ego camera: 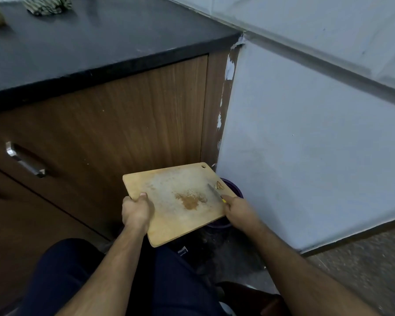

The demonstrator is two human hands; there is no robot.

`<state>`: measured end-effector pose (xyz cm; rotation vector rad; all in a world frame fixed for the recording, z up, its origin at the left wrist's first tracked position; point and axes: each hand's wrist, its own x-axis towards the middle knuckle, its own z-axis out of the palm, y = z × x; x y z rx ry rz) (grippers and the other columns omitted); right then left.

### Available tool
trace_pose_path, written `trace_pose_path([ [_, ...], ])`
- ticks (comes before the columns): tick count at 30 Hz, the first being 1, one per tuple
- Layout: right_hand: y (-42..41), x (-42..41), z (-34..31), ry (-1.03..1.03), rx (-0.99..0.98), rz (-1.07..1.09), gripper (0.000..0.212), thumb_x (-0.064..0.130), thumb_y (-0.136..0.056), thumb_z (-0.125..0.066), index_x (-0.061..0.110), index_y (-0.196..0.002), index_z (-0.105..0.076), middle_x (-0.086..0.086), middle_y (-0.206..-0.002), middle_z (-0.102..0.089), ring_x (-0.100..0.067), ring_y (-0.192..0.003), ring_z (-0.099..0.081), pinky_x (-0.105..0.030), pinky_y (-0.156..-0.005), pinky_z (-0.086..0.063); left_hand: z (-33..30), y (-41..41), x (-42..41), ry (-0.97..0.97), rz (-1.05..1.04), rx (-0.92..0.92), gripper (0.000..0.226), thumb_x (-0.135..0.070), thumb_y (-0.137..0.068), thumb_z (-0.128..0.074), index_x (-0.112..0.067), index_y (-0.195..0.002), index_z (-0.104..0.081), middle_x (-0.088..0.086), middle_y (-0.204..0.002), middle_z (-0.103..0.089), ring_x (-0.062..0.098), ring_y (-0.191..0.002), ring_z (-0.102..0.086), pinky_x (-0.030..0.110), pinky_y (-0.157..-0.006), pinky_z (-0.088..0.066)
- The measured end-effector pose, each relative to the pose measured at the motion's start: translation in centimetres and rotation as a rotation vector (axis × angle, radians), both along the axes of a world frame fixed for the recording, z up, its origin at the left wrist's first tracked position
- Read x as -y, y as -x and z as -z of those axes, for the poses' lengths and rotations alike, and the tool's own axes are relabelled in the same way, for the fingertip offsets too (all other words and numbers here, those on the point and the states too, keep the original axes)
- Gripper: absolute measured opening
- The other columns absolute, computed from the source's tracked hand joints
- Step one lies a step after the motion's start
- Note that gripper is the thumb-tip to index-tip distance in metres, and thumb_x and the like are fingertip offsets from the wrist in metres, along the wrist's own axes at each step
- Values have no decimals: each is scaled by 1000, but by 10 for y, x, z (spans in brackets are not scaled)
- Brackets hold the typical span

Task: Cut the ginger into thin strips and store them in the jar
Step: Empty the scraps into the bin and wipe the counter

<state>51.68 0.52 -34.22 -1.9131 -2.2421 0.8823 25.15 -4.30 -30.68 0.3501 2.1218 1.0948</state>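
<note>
- Wooden cutting board (180,201) is up off the counter (78,39), left hand (136,210) gripping its near-left edge.
- Right hand (237,209) grasps a knife (214,192), blade flat on the board beside ginger scraps (219,185) at the far-right edge.
- Purple bin (234,190) sits on the floor just under that edge.

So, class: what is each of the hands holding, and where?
Left hand grips the cutting board at its left edge. Right hand holds the knife by its handle.
</note>
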Motion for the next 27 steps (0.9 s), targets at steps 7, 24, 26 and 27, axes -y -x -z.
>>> trace_pose_path([
  [7, -6, -9, 18, 54, -13, 50, 47, 18, -103, -33, 20, -147, -47, -18, -119, -64, -29, -98, -64, -34, -80, -49, 2, 1, -6, 35, 1, -25, 36, -35, -97, -53, -8, -122, -49, 8, -107, -55, 29, -93, -54, 45, -87, -49],
  [24, -19, -6, 34, 64, -14, 107, 38, 14, -102, -36, 12, -132, -59, -13, -107, -69, -28, -94, -64, -39, -84, -53, 3, -2, -6, 119, 38, -76, 42, -38, -97, -51, -8, -128, -47, 13, -116, -58, 36, -103, -59, 47, -89, -51],
  [26, -22, -8, 37, 96, -1, 139, 34, 15, -101, -38, 11, -123, -63, -13, -110, -70, -30, -99, -64, -39, -86, -52, 1, -2, -5, 140, 45, -92, 42, -37, -98, -51, -8, -128, -47, 13, -116, -58, 37, -103, -59, 47, -89, -51],
  [27, -23, -8, 37, 107, 6, 159, 32, 16, -100, -39, 10, -118, -65, -14, -110, -70, -31, -101, -63, -40, -87, -52, 1, -2, -5, 150, 46, -99, 43, -37, -98, -51, -8, -128, -47, 13, -116, -59, 37, -103, -60, 47, -89, -51],
])
